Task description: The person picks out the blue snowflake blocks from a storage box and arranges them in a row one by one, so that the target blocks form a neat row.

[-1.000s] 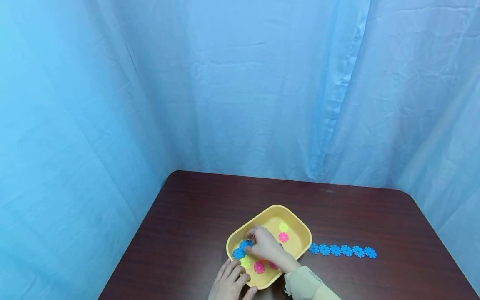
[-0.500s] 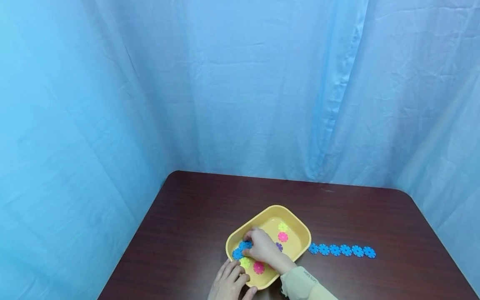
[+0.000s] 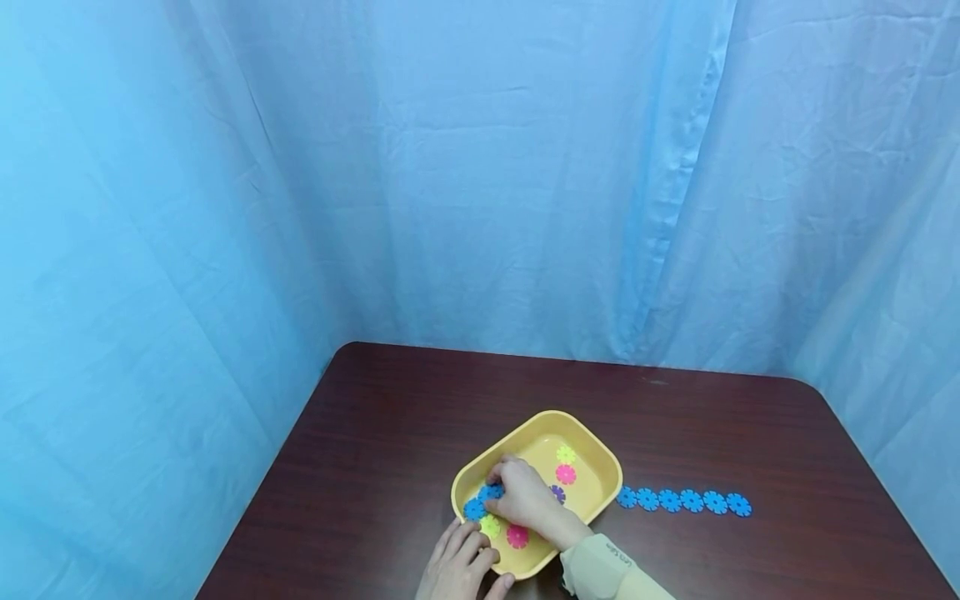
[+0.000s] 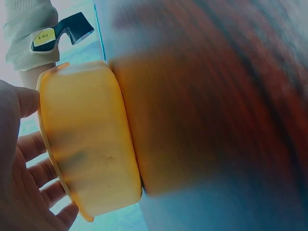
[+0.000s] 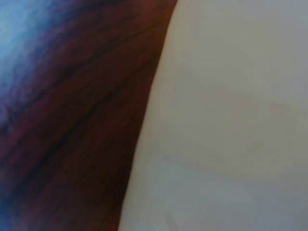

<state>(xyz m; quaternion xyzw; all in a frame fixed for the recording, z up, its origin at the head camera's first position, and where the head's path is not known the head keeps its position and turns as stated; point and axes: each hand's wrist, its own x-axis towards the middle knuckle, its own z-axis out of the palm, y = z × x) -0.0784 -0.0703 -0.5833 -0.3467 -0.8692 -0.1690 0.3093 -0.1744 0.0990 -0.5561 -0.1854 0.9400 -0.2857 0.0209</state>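
Observation:
A yellow plastic basin (image 3: 553,421) stands on the table in the head view, holding several flower-shaped plastic discs. Inside it, my right hand (image 3: 527,498) pinches at the blue discs (image 3: 475,508) by the left wall; its fingertips are partly hidden. My left hand (image 3: 454,565) rests on the near left rim with its fingers spread. In the left wrist view, that hand's fingers (image 4: 53,193) and thumb touch the rim of the basin (image 4: 94,144) in a loose pose. The right wrist view shows no hand, only a pale blurred surface (image 5: 221,120) and dark wood.
To the basin's right, several blue discs (image 3: 692,501) lie in a line on the dark wooden table (image 3: 397,425). Yellow (image 3: 566,454), pink (image 3: 517,536) and purple (image 3: 557,493) discs lie in the basin. Blue curtains (image 3: 510,183) hang behind.
My right hand's fingers have come down onto the blue discs and stayed there. A purple disc shows more fully beside the hand. The left hand and the basin have hardly moved.

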